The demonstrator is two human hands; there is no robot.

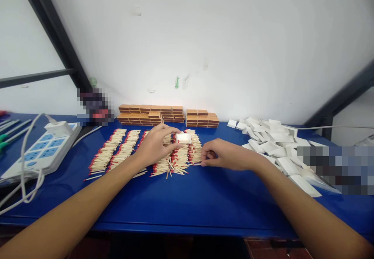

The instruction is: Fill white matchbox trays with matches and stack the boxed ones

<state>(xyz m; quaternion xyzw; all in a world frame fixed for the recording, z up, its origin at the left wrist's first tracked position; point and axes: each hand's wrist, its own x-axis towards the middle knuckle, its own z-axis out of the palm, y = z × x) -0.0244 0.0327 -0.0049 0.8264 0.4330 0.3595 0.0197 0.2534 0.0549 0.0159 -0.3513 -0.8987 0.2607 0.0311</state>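
Observation:
My left hand is closed around the end of a small white matchbox tray, held above the rows of matches. Some red shows at the tray's left edge. Thin wooden matches with red heads lie in several slanted rows, such as the left row and the right row. Beside the right row, my right hand has its fingers curled into a pinch close to the table. A match tip shows at these fingertips; whether it is gripped is hidden.
Stacked brown matchboxes stand along the wall, with another stack to their right. A heap of white trays spreads over the right of the blue table. At left lie a white power strip and its looping cable.

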